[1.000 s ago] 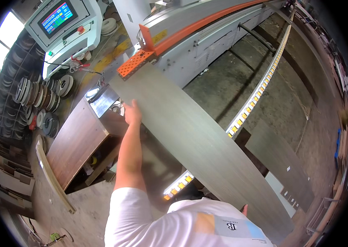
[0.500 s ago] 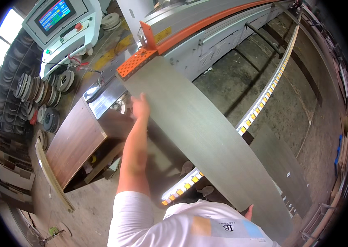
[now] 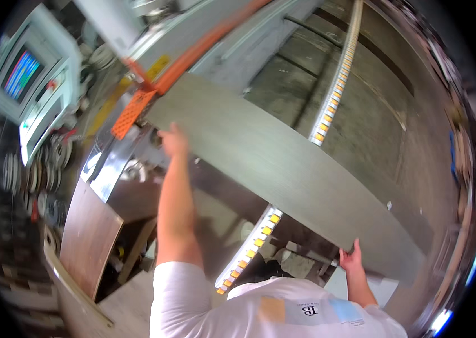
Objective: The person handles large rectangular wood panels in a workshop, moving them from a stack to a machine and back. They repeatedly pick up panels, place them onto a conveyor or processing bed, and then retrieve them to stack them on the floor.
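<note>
A long grey board (image 3: 272,152) lies across the middle, its far left end against the orange perforated guide plate (image 3: 132,114) of a machine. My left hand (image 3: 175,142) grips the board's near edge close to that end, with some fingers hidden at the edge. Further along the same edge, to the right, my right hand (image 3: 352,257) holds the board with its thumb up against the side and the other fingers partly beneath. A roller rail with yellow and white rollers (image 3: 252,248) passes under the board and shows on both sides of it.
The machine's orange beam (image 3: 210,42) runs away at the top. On the left stand a control panel with a lit screen (image 3: 22,73), reels of edge banding (image 3: 15,172) and a brown wooden cabinet (image 3: 89,242). A curved pale strip (image 3: 74,281) leans beside the cabinet.
My view has turned, so the machine and panel sit further left. The board now lies more crosswise, its near right end swung away from me. My right hand has come further into view.
</note>
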Demonstrator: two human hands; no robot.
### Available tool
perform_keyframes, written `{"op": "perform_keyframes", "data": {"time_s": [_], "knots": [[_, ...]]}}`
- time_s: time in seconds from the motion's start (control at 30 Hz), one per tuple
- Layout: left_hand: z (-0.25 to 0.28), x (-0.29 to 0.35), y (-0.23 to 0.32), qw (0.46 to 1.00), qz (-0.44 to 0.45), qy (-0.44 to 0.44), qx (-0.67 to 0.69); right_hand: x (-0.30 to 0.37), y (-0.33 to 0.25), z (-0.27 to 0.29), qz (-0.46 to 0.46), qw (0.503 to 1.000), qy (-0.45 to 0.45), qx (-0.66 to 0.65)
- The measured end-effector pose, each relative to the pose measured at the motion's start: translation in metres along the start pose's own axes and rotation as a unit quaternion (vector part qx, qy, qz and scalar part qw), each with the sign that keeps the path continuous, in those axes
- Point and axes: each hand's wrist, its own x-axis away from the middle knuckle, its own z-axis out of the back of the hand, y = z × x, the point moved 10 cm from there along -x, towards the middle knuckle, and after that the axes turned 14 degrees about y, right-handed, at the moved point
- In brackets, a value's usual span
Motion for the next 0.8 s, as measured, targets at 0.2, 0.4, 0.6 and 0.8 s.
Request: {"op": "perform_keyframes", "data": {"time_s": [0.2,0.4,0.6,0.8], "knots": [[-0.072,-0.007,0.025,0.986,0.062,-0.140,0.067,0.033,-0.020,-0.020,0.196,0.964,-0.040,0.176],[-0.056,0.023,0.028,0.958,-0.105,-0.070,0.259,0.035,0.037,0.040,0.285,0.882,-0.104,0.361],[0.043,0.353,0.098,0.860,-0.109,-0.337,0.368,0.001,0.130,0.205,0.231,0.854,-0.035,0.465],[0.119,0.658,0.046,0.672,-0.333,-0.648,0.132,-0.062,0.188,0.316,0.131,0.914,-0.028,0.382]]}}
